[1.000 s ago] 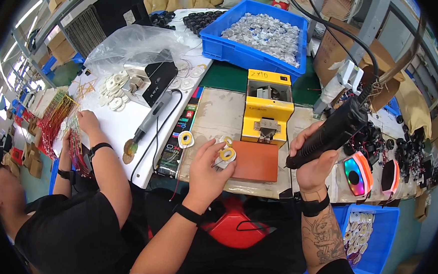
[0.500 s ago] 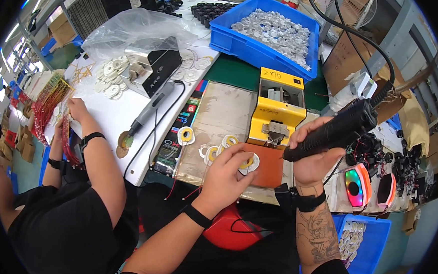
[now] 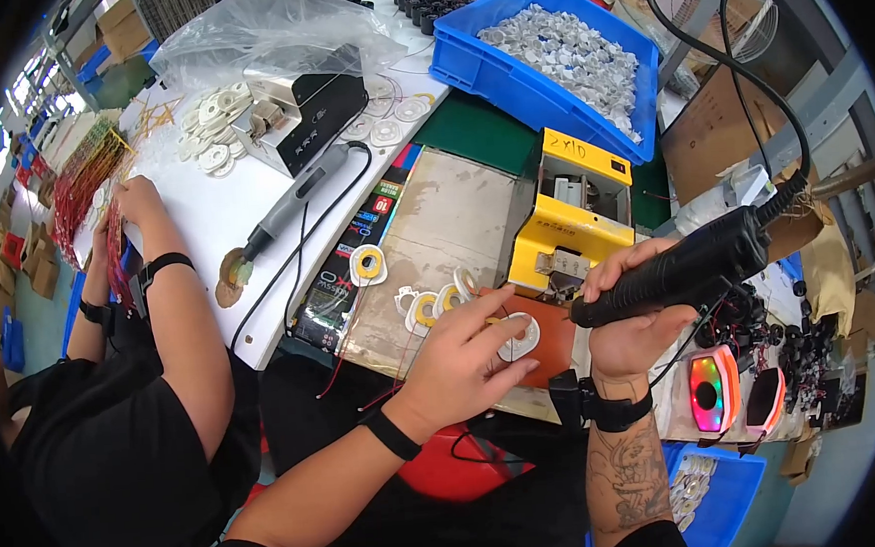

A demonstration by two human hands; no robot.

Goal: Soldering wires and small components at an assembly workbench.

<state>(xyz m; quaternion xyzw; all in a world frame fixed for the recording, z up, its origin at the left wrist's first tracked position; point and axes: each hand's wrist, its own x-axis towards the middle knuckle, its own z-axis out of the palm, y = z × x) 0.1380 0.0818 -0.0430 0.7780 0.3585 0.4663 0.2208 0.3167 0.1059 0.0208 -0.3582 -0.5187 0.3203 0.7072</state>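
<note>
In my right hand [image 3: 632, 307] is a black corded electric screwdriver [image 3: 693, 266], its narrow end pointing left. My left hand [image 3: 460, 360] has its fingers spread over a white disc [image 3: 519, 341] at the edge of an orange-brown pad [image 3: 552, 339]. The fingers hide part of this disc, and whether they touch it is unclear. Several white discs with yellow rings stand in a slanting row by that hand, one yellow-ringed disc [image 3: 422, 313] among them. Another ringed disc [image 3: 367, 266] lies apart to the left, with thin wires. A yellow machine [image 3: 573, 227] is beyond the screwdriver's end.
A blue crate [image 3: 465, 66] of small whitish parts stands at the back. On the white table [image 3: 287, 273] left are a grey handheld tool [image 3: 298, 204] and a black box-shaped device [image 3: 318, 120]. A person [image 3: 132, 433] handles red wires [image 3: 87, 190] there. Two orange-edged devices [image 3: 713, 392] lie right.
The view has shifted slightly. My left hand's fingers have moved a little over the disc on the pad. My right hand keeps the screwdriver in nearly the same pose.
</note>
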